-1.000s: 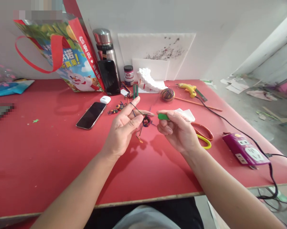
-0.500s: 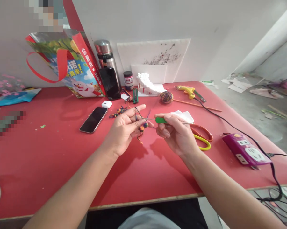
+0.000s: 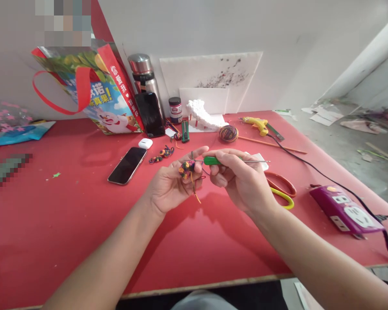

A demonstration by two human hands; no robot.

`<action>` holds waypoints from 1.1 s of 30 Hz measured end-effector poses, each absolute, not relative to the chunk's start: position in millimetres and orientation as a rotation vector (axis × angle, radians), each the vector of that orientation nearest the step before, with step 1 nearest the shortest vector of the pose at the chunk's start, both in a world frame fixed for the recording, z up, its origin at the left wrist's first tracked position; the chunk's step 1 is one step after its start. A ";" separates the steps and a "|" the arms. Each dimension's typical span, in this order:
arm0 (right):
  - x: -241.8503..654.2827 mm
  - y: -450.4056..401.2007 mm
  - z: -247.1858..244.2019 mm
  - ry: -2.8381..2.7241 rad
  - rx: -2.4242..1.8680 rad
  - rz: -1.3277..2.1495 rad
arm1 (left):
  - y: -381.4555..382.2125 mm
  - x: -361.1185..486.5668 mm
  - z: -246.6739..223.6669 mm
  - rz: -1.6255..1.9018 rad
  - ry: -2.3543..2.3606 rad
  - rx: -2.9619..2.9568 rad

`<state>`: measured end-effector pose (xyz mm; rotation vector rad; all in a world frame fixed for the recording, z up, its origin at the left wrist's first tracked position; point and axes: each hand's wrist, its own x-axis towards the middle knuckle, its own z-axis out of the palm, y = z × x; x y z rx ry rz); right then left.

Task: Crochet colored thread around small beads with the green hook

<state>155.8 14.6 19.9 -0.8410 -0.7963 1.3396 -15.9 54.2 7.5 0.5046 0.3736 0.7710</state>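
Red worktop (image 3: 67, 228) spread out below, pale wall (image 3: 287, 56) rising behind it, and all the action is in the near middle! Left hand (image 3: 172, 183) first: its fingers pinch a small, bumpy, multicoloured yarn piece (image 3: 186, 170), held up off the surface, loose orange-tipped tails dangling beneath. From the right comes the right hand (image 3: 235, 174), fingers wrapped round a thin metal hook with a green plastic handle (image 3: 210, 160), its shaft reaching left to the top edge of the piece. Whether the tip sits inside a loop, I can't tell; it's too small.

Far side, a round ball of multicoloured yarn (image 3: 228, 134) lies beside a thin orange stick (image 3: 274, 145). Close to the right wrist, a yellow loop handle (image 3: 284, 194).

Where's the danger? A slack strand over the left fingers could let a loop slide off the hook. Pull too hard and the stitches may tighten or snag. Those dangling tails might get caught up too, and a loose pinch could let the little piece twist.
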 end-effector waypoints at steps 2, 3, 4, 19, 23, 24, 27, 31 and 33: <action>152.9 17.4 13.8 -0.758 -0.837 1.357 | 55.6 -17.5 2.5 0.774 0.386 0.471; 151.8 18.3 10.4 -0.744 -0.835 1.366 | 55.9 -18.2 -0.2 0.778 0.394 0.452; 151.1 18.9 7.1 -0.738 -0.834 1.375 | 55.8 -18.6 -2.6 0.780 0.402 0.433; 154.2 17.0 -5.2 -0.750 -0.780 1.439 | 53.5 -16.8 -13.3 0.786 0.535 0.485; 155.2 16.8 -5.8 -0.745 -0.768 1.435 | 52.9 -16.5 -12.9 0.791 0.531 0.511; 155.7 16.8 -5.7 -0.743 -0.766 1.434 | 52.4 -15.9 -12.7 0.797 0.523 0.511; 157.2 16.7 -5.5 -0.744 -0.762 1.437 | 50.5 -15.1 -11.5 0.813 0.527 0.494; 158.0 16.8 -6.7 -0.761 -0.755 1.441 | 48.4 -17.0 -8.0 0.814 0.568 0.459; 157.3 16.6 -8.3 -0.769 -0.745 1.455 | 47.4 -17.8 -6.3 0.813 0.566 0.463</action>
